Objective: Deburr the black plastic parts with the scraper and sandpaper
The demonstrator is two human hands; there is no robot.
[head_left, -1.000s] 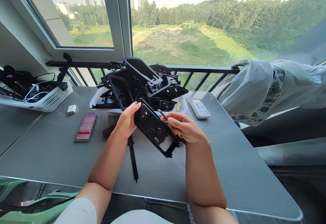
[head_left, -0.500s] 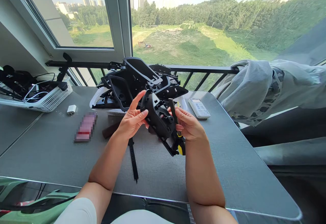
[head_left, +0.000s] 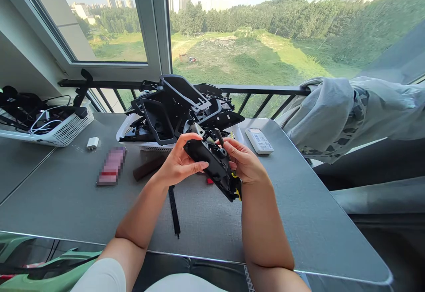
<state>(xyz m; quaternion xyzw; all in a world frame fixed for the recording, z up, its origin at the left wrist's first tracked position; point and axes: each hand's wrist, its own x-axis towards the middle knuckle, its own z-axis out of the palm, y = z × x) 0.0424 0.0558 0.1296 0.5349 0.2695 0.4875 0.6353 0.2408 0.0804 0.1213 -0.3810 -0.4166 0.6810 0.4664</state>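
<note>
A black moulded plastic part (head_left: pixel 208 161) is held up over the table, tilted down toward the right. My left hand (head_left: pixel 181 161) grips its upper left end, thumb on the front face and fingers over the top edge. My right hand (head_left: pixel 244 159) is closed around a flat dark tool (head_left: pixel 219 137) with black-and-yellow parts below the fingers. The tool's tip rests at or near the part's upper right edge; contact cannot be made out. Below, a narrow black strip (head_left: pixel 174 212) lies on the table. A dark brown object (head_left: pixel 148 168) sits beside my left wrist.
At the back, a white basket (head_left: pixel 152 147) is heaped with black plastic parts (head_left: pixel 179 101). To its right lies a white calculator-like device (head_left: pixel 259 141). A pixelated pink object (head_left: pixel 111 166), a white charger (head_left: pixel 93 143) and another white basket (head_left: pixel 71 128) with cables are on the left.
The black part has tipped and come lower, so its face lies flatter. My left hand has moved right and down with it, the forefinger now bent over its edge.
</note>
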